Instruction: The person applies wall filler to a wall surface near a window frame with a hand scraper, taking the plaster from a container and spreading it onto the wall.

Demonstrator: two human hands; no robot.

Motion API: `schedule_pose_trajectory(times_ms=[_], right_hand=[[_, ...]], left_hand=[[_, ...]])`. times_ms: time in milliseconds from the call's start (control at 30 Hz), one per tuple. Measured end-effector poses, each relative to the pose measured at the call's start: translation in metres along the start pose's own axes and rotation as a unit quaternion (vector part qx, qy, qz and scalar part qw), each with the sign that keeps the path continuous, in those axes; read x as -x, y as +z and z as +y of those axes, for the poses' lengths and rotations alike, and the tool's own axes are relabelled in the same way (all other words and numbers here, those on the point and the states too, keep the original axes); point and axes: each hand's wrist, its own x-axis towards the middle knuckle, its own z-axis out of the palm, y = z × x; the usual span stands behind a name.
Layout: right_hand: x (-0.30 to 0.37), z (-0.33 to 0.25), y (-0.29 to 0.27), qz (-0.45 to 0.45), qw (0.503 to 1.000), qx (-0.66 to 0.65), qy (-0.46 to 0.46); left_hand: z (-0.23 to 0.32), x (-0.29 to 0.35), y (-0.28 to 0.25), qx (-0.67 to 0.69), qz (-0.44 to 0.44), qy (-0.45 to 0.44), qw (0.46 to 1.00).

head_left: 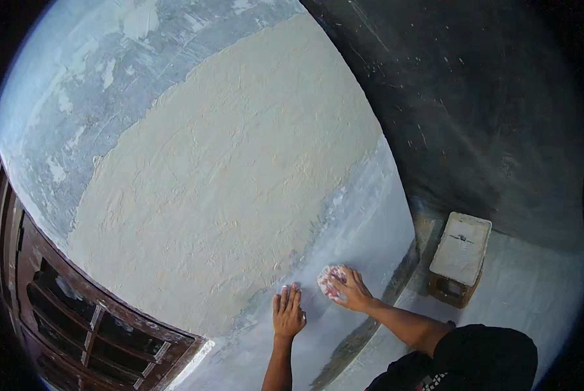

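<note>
A wall [240, 163] fills the middle, with a broad beige, rough coat of plaster across it. Its lower part is smooth and pale, and my left hand [289, 313] lies flat there, fingers stretched out and white stuff on the tips. My right hand [352, 290] is closed round a crumpled white-and-reddish wad [329, 281], pressed to the pale wall just right of the left hand. Whether the wad is a rag or a sponge I cannot tell.
A tray with a whitish surface and a small dark tool on it [461, 238] sits on top of a brown box [450, 291] at the right. A dark wall [487, 117] stands behind it. At lower left is a brown framed window [90, 332] with bars.
</note>
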Motion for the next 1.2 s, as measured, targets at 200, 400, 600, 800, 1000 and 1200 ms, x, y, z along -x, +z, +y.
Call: schedule_pose_trajectory(times_ms=[200, 400, 600, 800, 1000, 1200], right_hand=[[0.029, 0.006, -0.044, 0.064, 0.986, -0.098, 0.116], [0.043, 0.045, -0.073, 0.161, 0.966, -0.116, 0.166], [0.075, 0.044, -0.093, 0.160, 0.955, -0.058, 0.242], [0.113, 0.035, -0.106, 0.047, 0.909, 0.029, 0.412], [0.162, 0.014, -0.095, 0.032, 0.848, 0.066, 0.525], [0.169, -0.020, -0.077, -0.001, 0.791, 0.082, 0.606]], left_hand=[[0.048, -0.023, 0.014, 0.094, 0.033, -0.014, 0.995], [0.114, -0.062, 0.047, 0.203, 0.025, -0.037, 0.978], [0.138, -0.082, 0.062, 0.303, -0.032, 0.012, 0.953], [0.156, -0.086, 0.095, 0.388, -0.100, 0.079, 0.913], [0.177, -0.062, 0.131, 0.413, -0.201, 0.143, 0.877], [0.162, -0.046, 0.146, 0.416, -0.261, 0.211, 0.846]])
